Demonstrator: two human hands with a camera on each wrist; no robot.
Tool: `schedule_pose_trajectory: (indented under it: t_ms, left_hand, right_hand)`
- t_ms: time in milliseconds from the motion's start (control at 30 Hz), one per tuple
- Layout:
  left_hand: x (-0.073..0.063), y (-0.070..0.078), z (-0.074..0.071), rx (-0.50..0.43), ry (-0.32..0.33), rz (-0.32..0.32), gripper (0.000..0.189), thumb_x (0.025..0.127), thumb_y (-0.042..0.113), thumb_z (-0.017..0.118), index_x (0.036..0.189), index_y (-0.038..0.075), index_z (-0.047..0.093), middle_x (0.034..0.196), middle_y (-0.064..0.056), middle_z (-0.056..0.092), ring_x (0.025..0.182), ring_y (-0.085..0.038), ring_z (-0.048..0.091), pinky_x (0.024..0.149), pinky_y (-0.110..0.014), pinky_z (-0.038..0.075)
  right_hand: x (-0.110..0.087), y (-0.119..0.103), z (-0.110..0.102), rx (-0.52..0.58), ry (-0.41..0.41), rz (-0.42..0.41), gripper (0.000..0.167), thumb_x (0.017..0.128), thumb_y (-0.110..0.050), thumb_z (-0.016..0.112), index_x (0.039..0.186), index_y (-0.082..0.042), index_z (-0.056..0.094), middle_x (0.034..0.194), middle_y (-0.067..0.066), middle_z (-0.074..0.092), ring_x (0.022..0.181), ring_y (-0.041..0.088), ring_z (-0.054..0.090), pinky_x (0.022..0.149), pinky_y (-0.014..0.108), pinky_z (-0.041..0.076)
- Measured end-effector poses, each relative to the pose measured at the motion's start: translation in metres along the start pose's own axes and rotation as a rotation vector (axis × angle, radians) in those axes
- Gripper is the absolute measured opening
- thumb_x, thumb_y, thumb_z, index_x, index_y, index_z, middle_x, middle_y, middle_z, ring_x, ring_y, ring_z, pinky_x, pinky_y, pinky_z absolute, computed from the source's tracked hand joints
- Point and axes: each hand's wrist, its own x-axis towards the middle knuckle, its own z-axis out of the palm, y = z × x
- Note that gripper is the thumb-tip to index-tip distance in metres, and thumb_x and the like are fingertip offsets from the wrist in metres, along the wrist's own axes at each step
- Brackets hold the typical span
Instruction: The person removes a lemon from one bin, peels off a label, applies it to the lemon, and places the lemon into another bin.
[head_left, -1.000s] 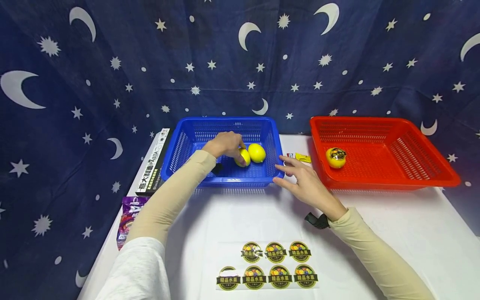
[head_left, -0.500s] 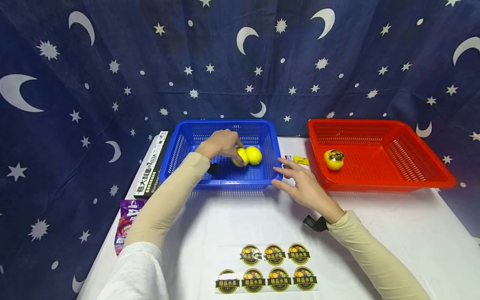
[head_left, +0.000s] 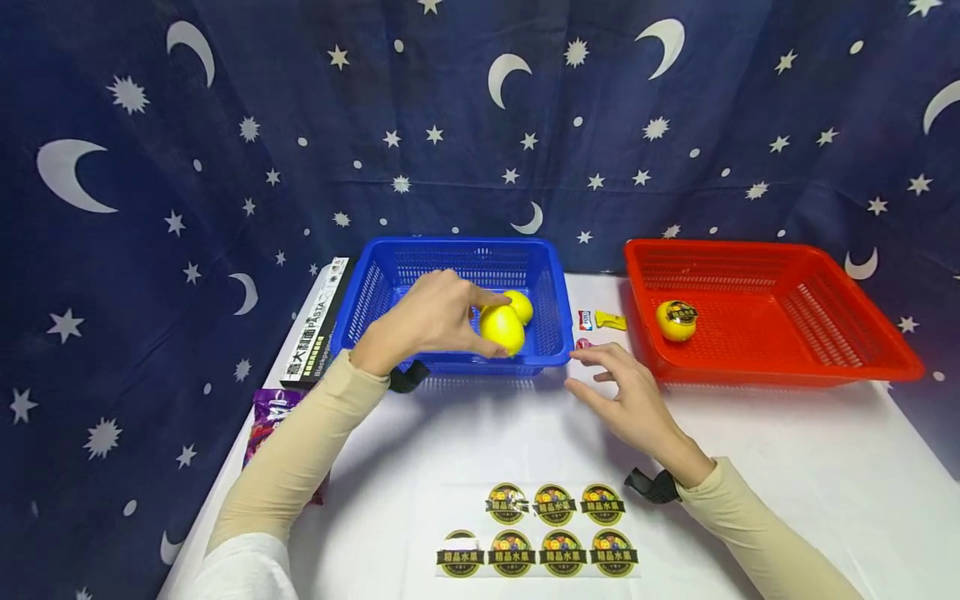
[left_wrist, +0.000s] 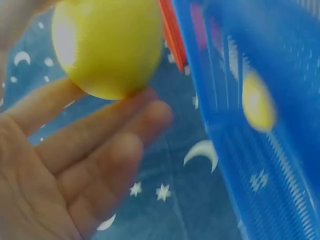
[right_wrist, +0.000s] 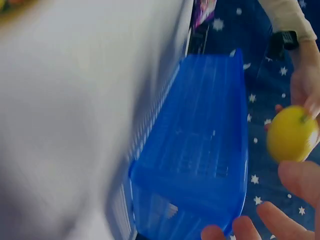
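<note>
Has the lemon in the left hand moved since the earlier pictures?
Yes: judged against the blue basket in the head view, the lemon has been lifted up and toward the person.

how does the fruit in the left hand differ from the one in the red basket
The held fruit is gripped by the left hand, while the other fruit sits in the red basket, with no hand on it. The other fruit wears a dark sticker; none shows on the held fruit. Both are yellow and rounded.
</note>
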Motion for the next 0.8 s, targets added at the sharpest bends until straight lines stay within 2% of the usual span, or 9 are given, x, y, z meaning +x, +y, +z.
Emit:
schedule_pose_trajectory:
  t_ms: [67, 167, 233, 300, 433, 533, 667, 800]
  left_hand:
    - [-0.017, 0.011, 0.009, -0.052, 0.036, 0.075, 0.067, 0.07, 0.059, 0.087, 0.124, 0.021, 0.076, 0.076, 0.005, 0.074, 0.057, -0.008, 0.053, 0.053, -0.023, 0.041]
    - [-0.041, 0.024, 0.029, -0.119, 0.071, 0.156, 0.066, 0.069, 0.057, 0.088, 0.123, 0.021, 0.076, 0.079, 0.008, 0.076, 0.06, -0.001, 0.056, 0.055, -0.016, 0.043]
    - [-0.054, 0.029, 0.045, -0.163, 0.07, 0.174, 0.065, 0.07, 0.055, 0.088, 0.124, 0.02, 0.076, 0.086, 0.009, 0.078, 0.063, 0.001, 0.056, 0.056, -0.013, 0.043]
    - [-0.063, 0.031, 0.063, -0.179, 0.053, 0.166, 0.065, 0.071, 0.053, 0.088, 0.125, 0.019, 0.075, 0.087, 0.007, 0.078, 0.061, 0.002, 0.053, 0.056, -0.012, 0.041]
    - [-0.068, 0.03, 0.094, -0.164, 0.014, 0.129, 0.067, 0.071, 0.053, 0.088, 0.126, 0.017, 0.074, 0.09, 0.006, 0.077, 0.055, 0.002, 0.04, 0.053, -0.012, 0.034]
    - [-0.066, 0.026, 0.111, -0.147, -0.005, 0.078, 0.07, 0.071, 0.054, 0.089, 0.128, 0.017, 0.074, 0.077, 0.004, 0.072, 0.052, 0.001, 0.032, 0.051, -0.014, 0.029]
    - [-0.063, 0.023, 0.121, -0.111, -0.02, 0.005, 0.073, 0.068, 0.06, 0.089, 0.128, 0.021, 0.074, 0.056, 0.007, 0.048, 0.049, -0.001, 0.028, 0.047, -0.02, 0.023]
    - [-0.061, 0.022, 0.126, -0.087, -0.036, -0.03, 0.075, 0.068, 0.065, 0.086, 0.129, 0.023, 0.073, 0.056, 0.013, 0.04, 0.05, -0.001, 0.028, 0.047, -0.021, 0.022]
  right_hand:
    - [-0.01, -0.001, 0.0, 0.025, -0.023, 0.004, 0.035, 0.086, -0.014, 0.083, 0.119, -0.01, 0.073, 0.113, 0.003, 0.072, 0.106, 0.02, 0.069, 0.082, 0.039, 0.062]
    - [-0.024, -0.004, 0.002, 0.087, -0.096, -0.001, 0.033, 0.087, -0.015, 0.082, 0.118, -0.013, 0.072, 0.112, -0.001, 0.072, 0.104, 0.021, 0.07, 0.083, 0.035, 0.062]
    - [-0.032, -0.005, 0.005, 0.129, -0.159, -0.01, 0.034, 0.089, -0.017, 0.081, 0.121, -0.014, 0.071, 0.114, 0.0, 0.073, 0.106, 0.023, 0.07, 0.085, 0.035, 0.062]
    - [-0.037, -0.006, 0.009, 0.149, -0.22, -0.017, 0.037, 0.09, -0.02, 0.08, 0.125, -0.014, 0.069, 0.119, 0.004, 0.073, 0.107, 0.026, 0.07, 0.086, 0.035, 0.061]
    - [-0.042, -0.005, 0.018, 0.121, -0.321, -0.023, 0.05, 0.091, -0.029, 0.079, 0.135, -0.009, 0.066, 0.13, 0.009, 0.072, 0.111, 0.027, 0.072, 0.089, 0.038, 0.061]
    - [-0.04, -0.004, 0.026, 0.067, -0.367, -0.023, 0.058, 0.091, -0.037, 0.078, 0.139, -0.008, 0.063, 0.135, 0.007, 0.07, 0.114, 0.026, 0.072, 0.092, 0.042, 0.059]
    - [-0.036, -0.005, 0.034, 0.036, -0.41, -0.013, 0.063, 0.091, -0.041, 0.076, 0.144, -0.011, 0.06, 0.141, 0.004, 0.066, 0.125, 0.025, 0.067, 0.102, 0.048, 0.054]
    - [-0.032, -0.006, 0.04, 0.001, -0.435, -0.01, 0.062, 0.092, -0.04, 0.076, 0.146, -0.014, 0.059, 0.143, 0.0, 0.064, 0.13, 0.023, 0.064, 0.105, 0.048, 0.053]
